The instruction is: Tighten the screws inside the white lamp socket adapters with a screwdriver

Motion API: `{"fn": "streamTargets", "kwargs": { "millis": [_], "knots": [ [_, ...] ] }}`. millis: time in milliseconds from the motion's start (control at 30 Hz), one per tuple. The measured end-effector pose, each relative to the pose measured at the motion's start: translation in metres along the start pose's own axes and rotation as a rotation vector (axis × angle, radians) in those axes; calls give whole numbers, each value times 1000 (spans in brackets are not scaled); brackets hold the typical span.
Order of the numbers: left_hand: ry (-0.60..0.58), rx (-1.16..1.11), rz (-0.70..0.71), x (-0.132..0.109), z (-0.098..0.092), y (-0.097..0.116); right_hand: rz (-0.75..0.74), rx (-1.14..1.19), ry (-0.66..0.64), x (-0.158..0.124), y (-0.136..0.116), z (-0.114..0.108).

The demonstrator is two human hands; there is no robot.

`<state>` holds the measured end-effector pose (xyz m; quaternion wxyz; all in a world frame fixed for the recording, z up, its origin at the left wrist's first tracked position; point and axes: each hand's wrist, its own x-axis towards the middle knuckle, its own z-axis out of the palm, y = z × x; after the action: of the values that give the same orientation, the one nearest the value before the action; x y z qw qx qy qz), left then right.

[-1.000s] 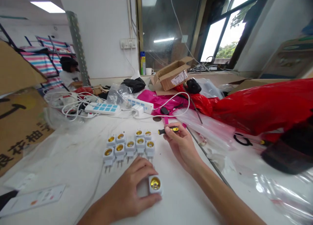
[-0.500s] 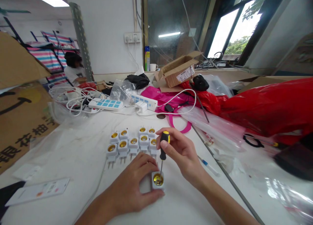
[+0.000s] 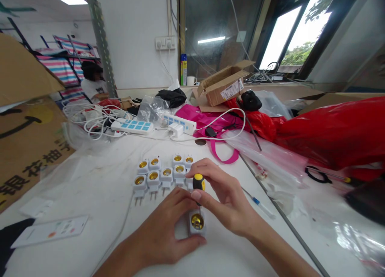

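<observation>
My left hand grips a white plug-in lamp socket with a brass inside and holds it down on the white table. My right hand is closed around a small screwdriver with a black and yellow handle. It stands upright with its tip inside the brass socket. Just behind both hands, several identical white sockets sit in two rows.
Blue-and-white power strips and white cables lie at the back. A cardboard box, pink and red plastic bags and clear bags crowd the right. Another cardboard box stands left. A seated person is far back left.
My right hand swung the screwdriver from lying level over the socket rows to upright, then lowered its tip into the socket that my left hand holds. The view shifted slightly.
</observation>
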<state>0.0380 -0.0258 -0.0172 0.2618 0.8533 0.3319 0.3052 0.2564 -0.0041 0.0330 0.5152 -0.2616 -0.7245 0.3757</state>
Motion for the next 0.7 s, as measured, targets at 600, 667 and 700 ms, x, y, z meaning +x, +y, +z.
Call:
{"fn": "streamTargets", "kwargs": {
  "millis": [600,667,700],
  "knots": [
    [-9,-198,-133,1,7,1,107,28,-153,-3,-13,-3],
    [3,-205,-123,1,9,-1,102,-21,-165,-5,-18,-6],
    [4,-204,-108,1,9,-1,86,-71,-165,-7,-21,-8]
  ]
}}
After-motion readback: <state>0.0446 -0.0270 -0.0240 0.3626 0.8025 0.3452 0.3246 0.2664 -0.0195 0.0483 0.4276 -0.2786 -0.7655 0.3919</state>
